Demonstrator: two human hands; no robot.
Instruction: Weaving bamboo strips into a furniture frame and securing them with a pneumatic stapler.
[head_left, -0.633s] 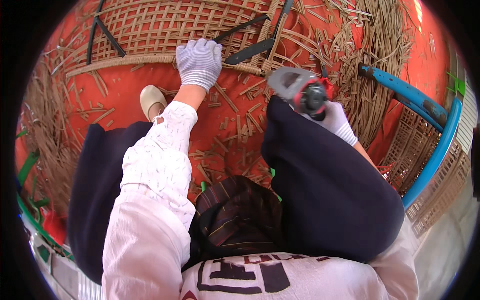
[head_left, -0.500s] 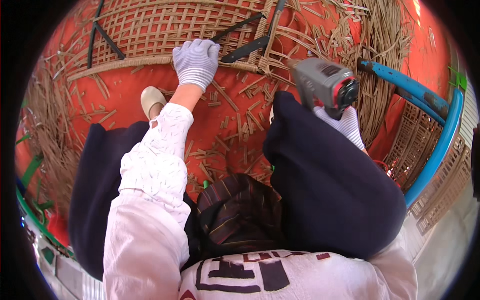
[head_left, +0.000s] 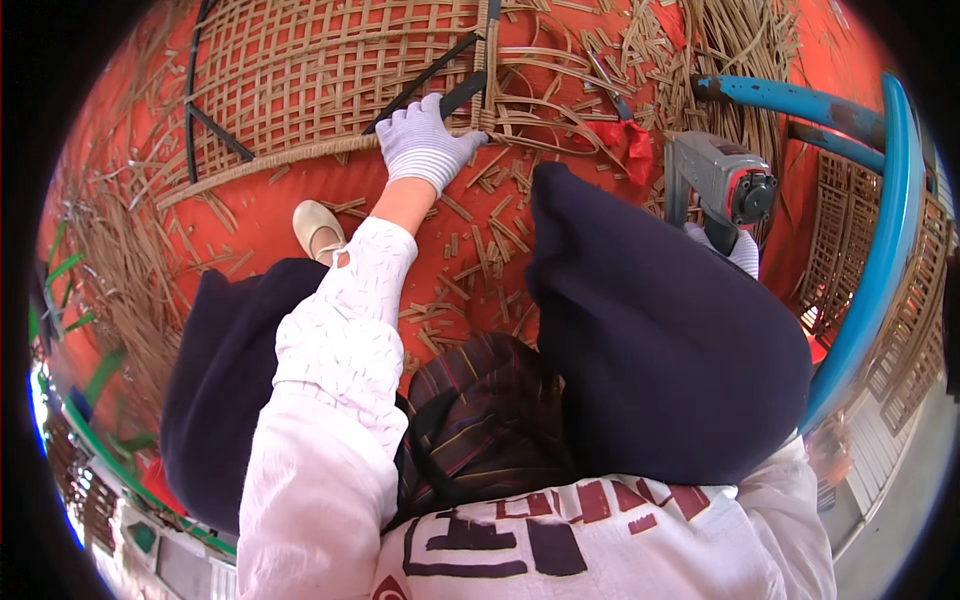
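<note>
My left hand [head_left: 428,145], in a striped white-and-grey glove, rests at the near edge of a woven rattan panel [head_left: 330,75]. Its fingers reach over the lower end of a flat black strip [head_left: 464,93], and the thumb is spread out to the right by the panel's corner. Beyond my right knee, my right hand [head_left: 740,250], gloved alike, grips a grey nail gun [head_left: 715,165] with a black round cap. My knee hides part of that hand and of the handle. Thin black bars brace the panel on both sides.
Cut rattan bits [head_left: 500,235] litter the red ground sheet [head_left: 435,270]. Long rattan strands lie in bundles at left [head_left: 135,290] and upper right [head_left: 745,60]. A worn blue metal frame [head_left: 890,240] curves along the right. A crumpled red piece [head_left: 630,145] lies right of the panel.
My left hand has slid right along the panel edge onto the black strip, its thumb spreading. The nail gun in my right hand has moved right, away from the panel's corner.
</note>
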